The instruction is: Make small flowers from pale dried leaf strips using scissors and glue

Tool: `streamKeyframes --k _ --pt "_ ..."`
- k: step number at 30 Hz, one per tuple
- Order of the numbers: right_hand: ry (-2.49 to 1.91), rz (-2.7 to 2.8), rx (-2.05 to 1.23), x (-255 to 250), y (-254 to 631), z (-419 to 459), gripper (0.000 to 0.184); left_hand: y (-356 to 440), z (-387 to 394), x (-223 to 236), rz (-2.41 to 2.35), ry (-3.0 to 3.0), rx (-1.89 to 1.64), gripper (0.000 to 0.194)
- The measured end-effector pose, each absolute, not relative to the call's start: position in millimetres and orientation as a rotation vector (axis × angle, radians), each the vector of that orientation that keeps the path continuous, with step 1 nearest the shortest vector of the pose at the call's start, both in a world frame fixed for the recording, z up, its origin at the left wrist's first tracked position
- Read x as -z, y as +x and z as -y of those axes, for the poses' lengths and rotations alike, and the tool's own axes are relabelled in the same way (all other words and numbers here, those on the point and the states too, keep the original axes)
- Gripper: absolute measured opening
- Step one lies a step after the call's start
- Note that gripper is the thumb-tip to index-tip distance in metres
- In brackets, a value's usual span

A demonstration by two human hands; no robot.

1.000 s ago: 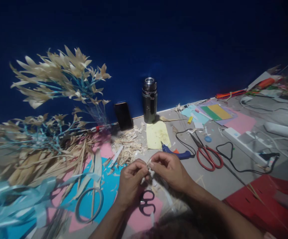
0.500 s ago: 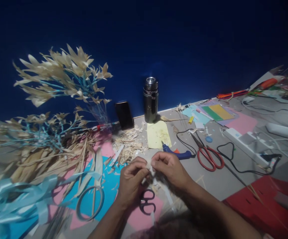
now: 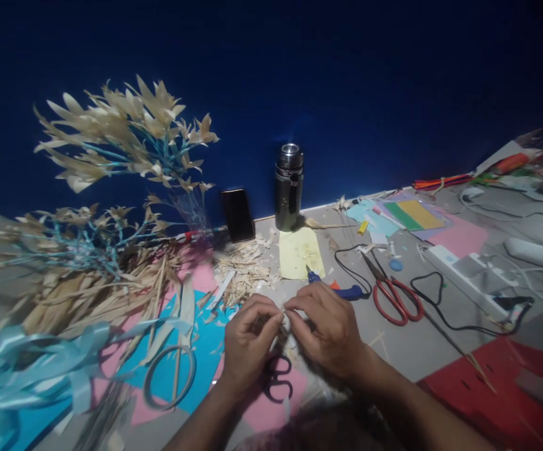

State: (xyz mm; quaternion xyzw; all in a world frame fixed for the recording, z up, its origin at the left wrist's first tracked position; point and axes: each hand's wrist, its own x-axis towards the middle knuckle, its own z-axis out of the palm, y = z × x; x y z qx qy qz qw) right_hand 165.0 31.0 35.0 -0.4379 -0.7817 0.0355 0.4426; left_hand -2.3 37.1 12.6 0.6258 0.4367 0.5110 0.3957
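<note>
- Wall [image 3: 369, 94], deep blue, across the upper frame.
- Table [image 3: 396, 341], grey, littered, through the lower half.
- Dried-leaf flowers [image 3: 158, 122], cream pointed petals on light-blue stems, upper left; a second, lower spray [image 3: 111, 244] beneath, at the left.
- Ribbon [image 3: 41, 369], pale blue, satiny, heaped in loops, lower left.
- Red sheet [image 3: 468, 391], lower right.
- Blue sheet [image 3: 205, 369], strewn with scraps, lower left of centre.
- Right hand [image 3: 327, 322], lower centre, fingers curled, thumb and forefinger pinching a small piece.
- Left hand [image 3: 250, 335], just beside it to the left, thumb and forefinger closed on the same piece — the two sets of fingertips nearly meeting.
- Power strip [image 3: 461, 275], white, with plugs, right of frame.
- Red-handled scissors [image 3: 384, 280], blades slightly parted, right of centre.
- Flask [image 3: 289, 200], dark with silvery top, upright, centre.
- Glue gun [image 3: 353, 292], blue, on its side, partly behind the right hand.
- Phone [image 3: 238, 215], black-screened, propped up left of the flask.
- Dark-handled scissors [image 3: 278, 377], below the hands, blades hidden.
- Pale piece [image 3: 284, 309], between the fingertips, lower centre: light-toned, slight, mostly covered — exact shape too small to tell.
</note>
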Motion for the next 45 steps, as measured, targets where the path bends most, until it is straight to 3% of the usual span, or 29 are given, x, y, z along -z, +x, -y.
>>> streamKeyframes --k 8,13,21,29,39,45 --pt "-1.044 2.007 -0.005 -29 159 -31 0.019 3 -32 -10 -1.263 1.527 -1.340 0.018" --pt "-1.035 1.732 -0.273 -38 166 -34 0.007 2 -36 -8 -1.189 1.377 -1.285 0.014" --pt "-1.316 1.944 -0.334 -45 196 -67 0.013 -5 -42 -15 -1.211 1.000 -1.250 0.012" --pt "-1.850 2.372 -0.318 -63 184 -147 0.023 -19 -33 -16 -1.120 0.748 -1.206 0.028" --pt "-1.848 2.516 -0.319 -19 145 -229 0.018 -38 -33 -1 -1.205 0.499 -1.298 0.033" --pt "-1.891 2.523 -0.293 2 123 -250 0.035 -42 -39 13 -1.221 0.523 -1.301 0.034"
